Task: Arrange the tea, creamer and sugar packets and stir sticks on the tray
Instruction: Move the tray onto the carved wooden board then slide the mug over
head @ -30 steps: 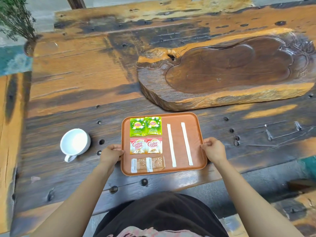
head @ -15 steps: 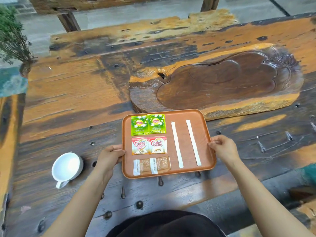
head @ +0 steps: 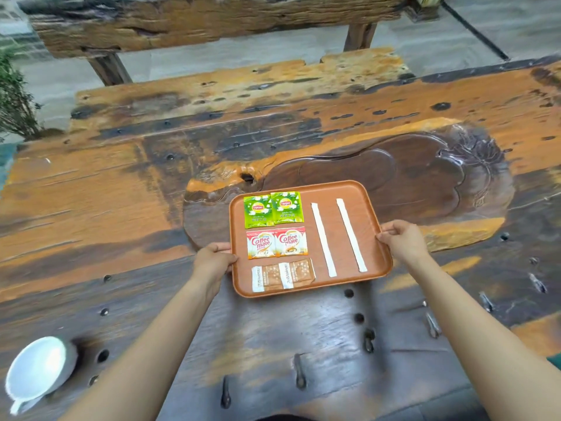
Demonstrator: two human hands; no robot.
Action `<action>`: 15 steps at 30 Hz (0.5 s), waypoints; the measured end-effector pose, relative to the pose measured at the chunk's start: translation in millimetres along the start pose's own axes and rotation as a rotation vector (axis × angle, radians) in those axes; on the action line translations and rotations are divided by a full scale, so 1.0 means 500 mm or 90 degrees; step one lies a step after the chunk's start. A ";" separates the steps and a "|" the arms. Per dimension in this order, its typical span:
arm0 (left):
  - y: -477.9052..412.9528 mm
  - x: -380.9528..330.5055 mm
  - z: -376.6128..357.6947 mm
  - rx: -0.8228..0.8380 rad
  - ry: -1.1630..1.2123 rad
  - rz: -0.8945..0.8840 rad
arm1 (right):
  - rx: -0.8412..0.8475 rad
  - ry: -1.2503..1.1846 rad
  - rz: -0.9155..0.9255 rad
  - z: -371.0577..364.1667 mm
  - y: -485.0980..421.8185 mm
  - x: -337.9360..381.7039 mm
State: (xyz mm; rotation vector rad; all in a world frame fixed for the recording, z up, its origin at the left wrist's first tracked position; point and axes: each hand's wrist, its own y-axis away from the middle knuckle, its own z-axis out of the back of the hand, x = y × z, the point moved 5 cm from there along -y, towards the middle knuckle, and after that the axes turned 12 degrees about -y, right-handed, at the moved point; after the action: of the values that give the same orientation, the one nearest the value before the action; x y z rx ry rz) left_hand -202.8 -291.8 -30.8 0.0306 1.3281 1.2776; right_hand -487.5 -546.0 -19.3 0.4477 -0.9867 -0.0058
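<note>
A brown tray [head: 376, 262] is held out over the wooden table, its far edge overlapping the carved wooden slab. My left hand [head: 212, 259] grips its left rim and my right hand [head: 400, 238] grips its right rim. On the tray lie two green tea packets [head: 273, 208] at the far left, two red-and-white creamer packets [head: 277, 244] below them, and two brown sugar packets [head: 282, 274] nearest me. Two white wrapped stir sticks [head: 323, 240] [head: 351, 235] lie side by side on the right half.
A carved dark wooden slab [head: 425, 177] lies behind the tray. A white cup [head: 39, 369] sits at the near left. A wooden bench [head: 212, 22] stands beyond the table, and a plant [head: 12, 98] is at the far left.
Both hands have carried the tray away from me and to the right, so it now overlaps the slab. The cup has fallen behind at the near left as my view shifted forward.
</note>
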 end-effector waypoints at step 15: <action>-0.120 -0.142 -0.201 -0.036 -0.052 -0.003 | -0.111 0.066 -0.003 0.067 -0.243 0.008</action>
State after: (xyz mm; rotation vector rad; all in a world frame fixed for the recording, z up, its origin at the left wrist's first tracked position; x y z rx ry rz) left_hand -215.7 -425.8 -55.9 0.0394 1.2207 1.2961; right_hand -488.7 -669.4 -45.2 0.2875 -0.8752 -0.0707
